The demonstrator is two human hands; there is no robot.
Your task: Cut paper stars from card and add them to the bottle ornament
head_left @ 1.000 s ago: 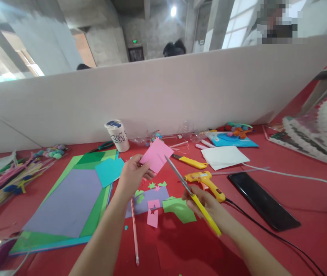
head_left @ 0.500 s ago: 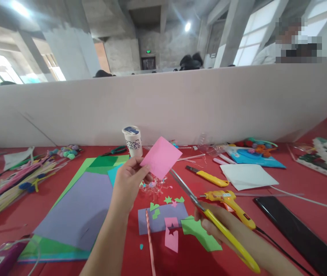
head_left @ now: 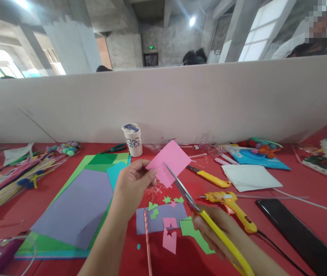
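Between the thumb and fingers of my left hand [head_left: 136,182] is a square of pink paper [head_left: 172,161], raised above the table and tilted. My right hand [head_left: 209,226] grips yellow-handled scissors [head_left: 188,195], whose blade tips overlap the pink square in view; whether they touch it I cannot tell. Below lie a purple paper strip [head_left: 159,220], a pink scrap with a star-shaped hole [head_left: 169,243], green paper scraps [head_left: 199,237], a small green star [head_left: 167,199] and a small pink star [head_left: 173,204]. A pink striped pencil-like stick [head_left: 147,245] crosses the strip.
Coloured sheets [head_left: 77,207] lie left, with pipe cleaners [head_left: 16,180] beyond. A lidded cup [head_left: 133,142] stands near the white partition [head_left: 163,103]. Rightward are a yellow utility knife [head_left: 213,178], a corded glue gun [head_left: 230,205], white paper [head_left: 251,177] and a black phone [head_left: 295,230].
The pink square in my left hand has shifted slightly right and turned. The scissors' tips have moved up and left, from beside its lower edge to across it. The camera view has shifted slightly.
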